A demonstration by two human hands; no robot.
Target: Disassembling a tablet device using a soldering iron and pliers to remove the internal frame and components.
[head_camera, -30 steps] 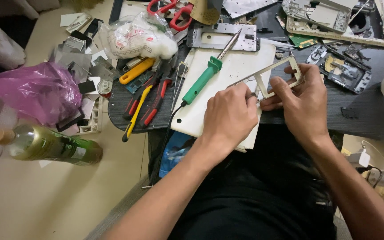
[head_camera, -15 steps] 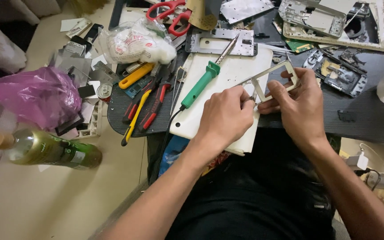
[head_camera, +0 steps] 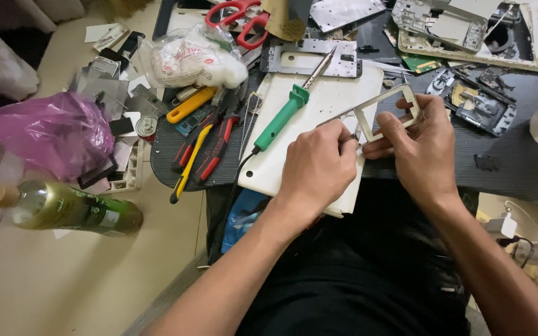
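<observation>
Hands are meeting over a white board lying on the dark work surface. The right hand is gripping a thin metal frame, apparently a stripped device midframe, with fingers closed around its lower edge, holding it tilted just above the board. The left hand is curling tightly at the frame's near corner, fingertips pinching something there; what it is pinching is hidden, so I cannot tell whether it is a small part or the frame itself. A green-handled soldering iron is lying untouched on the board just beside the left hand. Judging by the frame being bare and still in hand, stripping or cleaning looks well along but unfinished. Other dismantled housings, red scissors, and red and yellow hand tools are lying around.
</observation>
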